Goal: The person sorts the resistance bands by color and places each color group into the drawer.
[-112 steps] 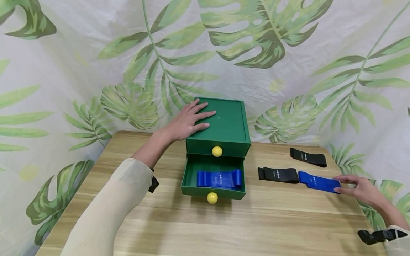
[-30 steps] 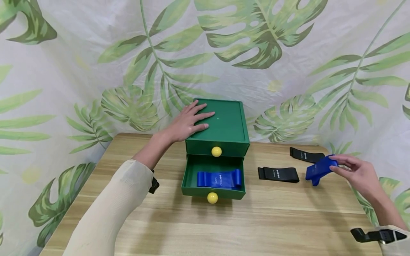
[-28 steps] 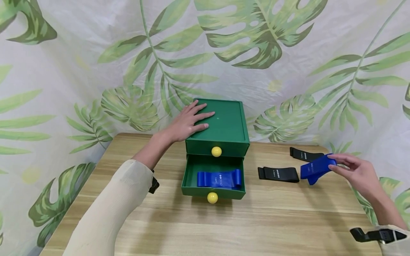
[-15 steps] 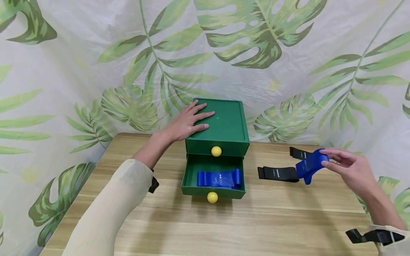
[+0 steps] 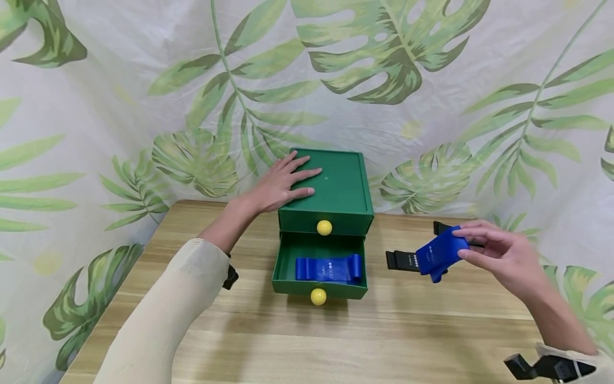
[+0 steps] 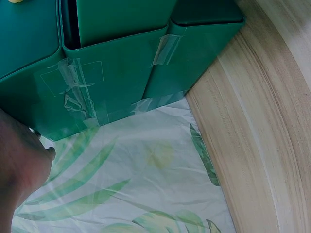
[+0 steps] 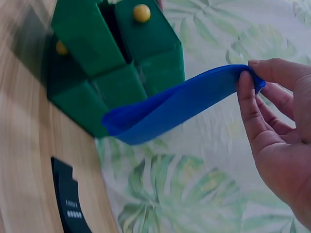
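Observation:
My right hand (image 5: 503,256) pinches one end of a blue resistance band (image 5: 438,252) between thumb and fingers, holding it above the table. In the right wrist view the band (image 7: 180,102) slants away from the fingertips as a flat loop. My left hand (image 5: 278,186) rests with spread fingers on top of a green drawer cabinet (image 5: 340,181); the left wrist view shows only part of that hand (image 6: 22,160) beside the cabinet. The lower drawer (image 5: 342,291) is pulled out, and another blue resistance band (image 5: 318,269), marked "Light", lies inside.
A black resistance band (image 5: 403,260) lies right of the cabinet, partly behind the held band. Farther back, a second black band (image 5: 440,228) is mostly hidden by the right hand. Yellow knobs (image 5: 318,296) stick out from the drawers. A leaf-print cloth (image 5: 422,122) hangs behind the table.
My right hand has taken the blue band off the table, lifted it, and carried it leftward over the black band. The left hand has stayed on the cabinet.

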Tool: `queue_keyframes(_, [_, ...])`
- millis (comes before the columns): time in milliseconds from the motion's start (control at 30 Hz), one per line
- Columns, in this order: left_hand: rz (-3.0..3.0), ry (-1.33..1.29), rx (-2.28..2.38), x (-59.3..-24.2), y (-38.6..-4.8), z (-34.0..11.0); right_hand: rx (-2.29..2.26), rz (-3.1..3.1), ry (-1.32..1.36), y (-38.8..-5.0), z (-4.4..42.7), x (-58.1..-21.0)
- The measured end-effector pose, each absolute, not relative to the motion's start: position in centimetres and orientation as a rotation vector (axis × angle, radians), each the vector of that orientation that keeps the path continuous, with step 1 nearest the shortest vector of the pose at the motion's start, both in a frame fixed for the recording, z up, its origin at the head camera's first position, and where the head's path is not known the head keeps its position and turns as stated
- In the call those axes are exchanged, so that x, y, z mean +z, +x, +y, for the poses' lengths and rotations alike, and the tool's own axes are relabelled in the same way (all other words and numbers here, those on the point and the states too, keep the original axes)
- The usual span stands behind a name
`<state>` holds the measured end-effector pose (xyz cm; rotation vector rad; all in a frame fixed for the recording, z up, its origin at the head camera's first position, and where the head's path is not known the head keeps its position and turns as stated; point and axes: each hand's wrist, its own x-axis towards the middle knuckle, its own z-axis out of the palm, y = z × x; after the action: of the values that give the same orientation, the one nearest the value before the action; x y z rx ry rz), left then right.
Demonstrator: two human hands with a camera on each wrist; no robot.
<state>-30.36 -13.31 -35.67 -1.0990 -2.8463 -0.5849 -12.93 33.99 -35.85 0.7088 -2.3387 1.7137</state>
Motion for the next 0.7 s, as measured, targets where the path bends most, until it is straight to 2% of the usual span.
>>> queue_keyframes(467, [-2.832,-1.104,-0.591,-35.8,-30.4,-13.4,1.970,-2.086,1.086,-12.4,28.5,-34.3])
queue_keyframes(700, [-2.834,-1.105,-0.596,-35.9,-30.4,-13.4,1.958,-2.081,1.134,-12.3,26.4,-33.8])
